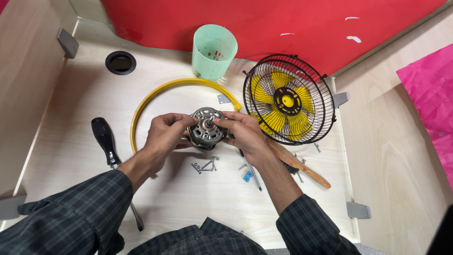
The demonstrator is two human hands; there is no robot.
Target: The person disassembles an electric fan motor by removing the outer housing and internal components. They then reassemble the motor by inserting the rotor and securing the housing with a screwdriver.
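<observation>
A round grey metal fan motor [206, 126] with a short shaft pointing up sits just above the pale wooden desk [75, 118], gripped from both sides. My left hand [165, 137] clasps its left rim. My right hand [243, 132] grips the right rim, with fingertips on the top face near the shaft. Both sleeves are dark plaid. A few loose screws [205, 165] lie on the desk right under the motor.
A black wire fan cage with yellow blades [288, 99] lies to the right. A yellow ring [155, 94] curves behind the motor, a pale green plastic cup [213, 51] beyond it. A black-handled screwdriver [104, 137] lies left, a wooden-handled tool [302, 167] right. A red wall panel [283, 23] backs the desk.
</observation>
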